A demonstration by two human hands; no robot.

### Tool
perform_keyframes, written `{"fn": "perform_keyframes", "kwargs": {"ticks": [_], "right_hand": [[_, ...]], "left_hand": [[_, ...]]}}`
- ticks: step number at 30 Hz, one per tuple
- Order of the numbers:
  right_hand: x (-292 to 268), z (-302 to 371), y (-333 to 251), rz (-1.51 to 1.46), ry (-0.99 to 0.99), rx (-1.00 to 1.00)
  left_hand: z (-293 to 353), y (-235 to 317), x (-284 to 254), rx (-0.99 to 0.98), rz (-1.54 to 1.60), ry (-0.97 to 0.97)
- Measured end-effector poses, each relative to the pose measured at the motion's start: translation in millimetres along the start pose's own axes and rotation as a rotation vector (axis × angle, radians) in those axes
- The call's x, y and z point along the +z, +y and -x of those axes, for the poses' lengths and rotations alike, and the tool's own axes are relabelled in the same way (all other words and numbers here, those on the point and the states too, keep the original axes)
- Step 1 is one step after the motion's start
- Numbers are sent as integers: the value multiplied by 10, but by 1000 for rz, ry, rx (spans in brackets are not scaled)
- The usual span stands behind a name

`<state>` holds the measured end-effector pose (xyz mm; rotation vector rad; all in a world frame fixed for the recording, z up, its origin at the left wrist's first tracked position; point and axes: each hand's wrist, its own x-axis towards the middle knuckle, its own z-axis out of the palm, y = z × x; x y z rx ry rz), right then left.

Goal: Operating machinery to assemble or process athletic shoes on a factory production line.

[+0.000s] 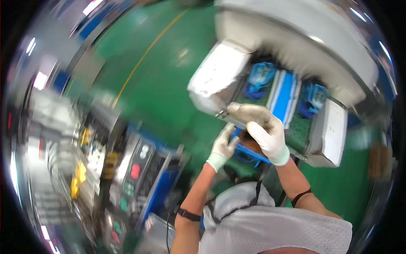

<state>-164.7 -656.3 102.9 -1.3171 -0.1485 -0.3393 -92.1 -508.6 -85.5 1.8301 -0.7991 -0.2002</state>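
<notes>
Both my hands wear white gloves, and they are close together in front of my body. My left hand is open, with the thumb apart from the fingers and nothing visible in it. My right hand is higher and further right, bent over the near end of the machine. A small metal piece shows at its fingertips; blur hides its kind and the exact grip. Below the right hand are a brown surface and a blue frame, partly covered by the glove.
Ahead stands a large white machine with a dark bristle opening, a blue strip and two blue bundles. White-topped boxes flank it. At left is a control panel with a red button. The floor is green.
</notes>
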Motion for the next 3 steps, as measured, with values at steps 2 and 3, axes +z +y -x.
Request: {"fn": "perform_keyframes", "kwargs": {"ticks": [2,3], "right_hand": [[845,6,238,-537,-431,242],[1270,108,251,-700,-636,321]], "left_hand": [[1288,-581,-340,-508,-18,-128],[2097,-815,-446,-672,-133,-138]]}}
